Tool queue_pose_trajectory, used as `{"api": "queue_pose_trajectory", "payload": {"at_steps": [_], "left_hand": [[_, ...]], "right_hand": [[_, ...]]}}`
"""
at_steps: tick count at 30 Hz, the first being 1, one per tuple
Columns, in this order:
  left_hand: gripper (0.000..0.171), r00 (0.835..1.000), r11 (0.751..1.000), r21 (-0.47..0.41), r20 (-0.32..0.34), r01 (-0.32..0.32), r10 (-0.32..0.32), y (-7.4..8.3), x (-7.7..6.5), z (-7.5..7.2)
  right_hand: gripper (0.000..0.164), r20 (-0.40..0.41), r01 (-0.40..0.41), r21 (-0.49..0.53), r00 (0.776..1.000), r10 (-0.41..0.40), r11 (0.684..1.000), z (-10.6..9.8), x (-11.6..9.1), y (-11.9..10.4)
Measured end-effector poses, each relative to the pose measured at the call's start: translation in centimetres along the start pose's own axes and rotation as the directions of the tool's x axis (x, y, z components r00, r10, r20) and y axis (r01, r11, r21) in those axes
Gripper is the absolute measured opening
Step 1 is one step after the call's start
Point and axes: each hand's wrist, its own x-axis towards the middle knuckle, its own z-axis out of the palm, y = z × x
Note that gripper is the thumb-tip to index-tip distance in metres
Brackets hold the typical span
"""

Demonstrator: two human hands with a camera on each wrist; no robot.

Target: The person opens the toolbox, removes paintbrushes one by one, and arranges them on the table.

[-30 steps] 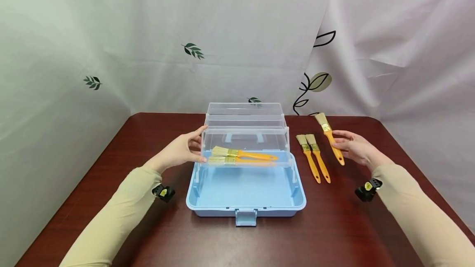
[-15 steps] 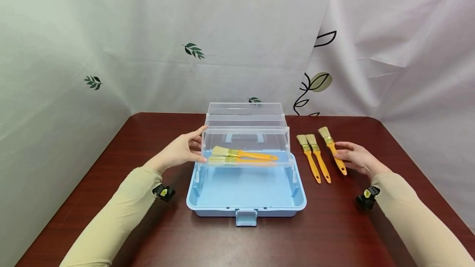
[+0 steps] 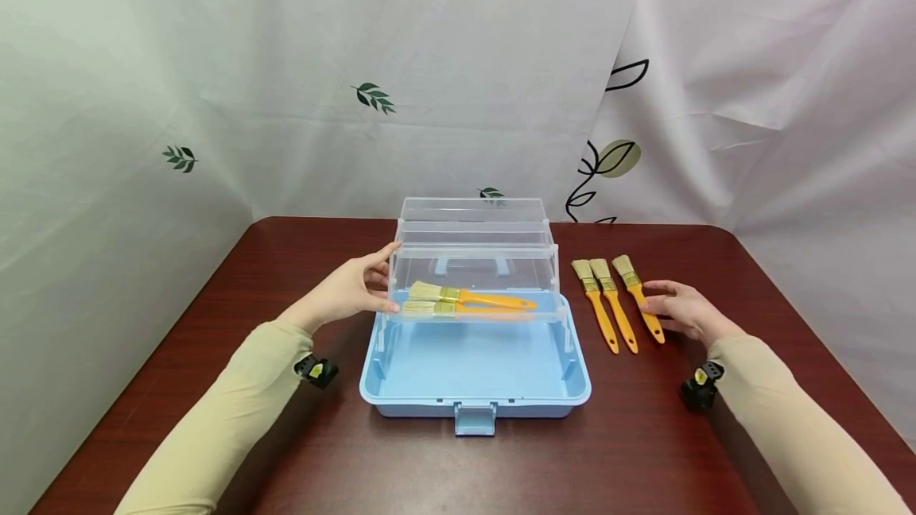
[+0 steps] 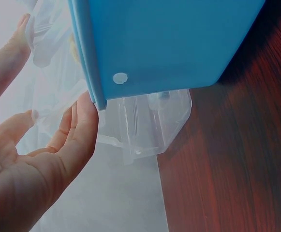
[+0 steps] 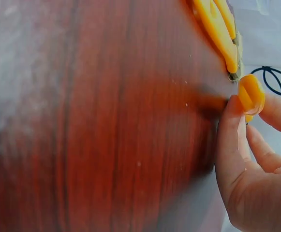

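A light blue case (image 3: 472,364) stands with its clear tiered trays (image 3: 474,257) raised. My left hand (image 3: 351,290) holds the trays at their left end, fingertips spread along the edge; in the left wrist view its fingers (image 4: 84,113) reach the tray ends and the blue wall. Two paintbrushes (image 3: 494,299) with orange handles lie in the lowest tray. My right hand (image 3: 683,308) pinches the handle of a third paintbrush (image 3: 637,292), close over the table. The right wrist view shows the handle end (image 5: 251,94) between thumb and fingers.
Two more paintbrushes (image 3: 604,304) lie side by side between the case and my right hand. The case's front latch (image 3: 475,420) hangs down toward me. The dark red table (image 3: 322,459) ends at a pale printed cloth (image 3: 300,102) behind.
My right hand has brought its paintbrush down and toward me, nearly in line with the two beside it. The left hand and the trays have not moved.
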Motion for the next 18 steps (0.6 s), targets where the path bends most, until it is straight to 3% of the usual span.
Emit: {"api": "queue_pose_trajectory", "payload": {"at_steps": [18], "left_hand": [[0.104, 1.0, 1.0, 0.009, 0.001, 0.007, -0.007, 0.1, 0.01, -0.08]], "right_hand": [[0.066, -0.035, 0.016, -0.078, 0.999, -0.018, 0.997, 1.0, -0.04, -0.7]]}}
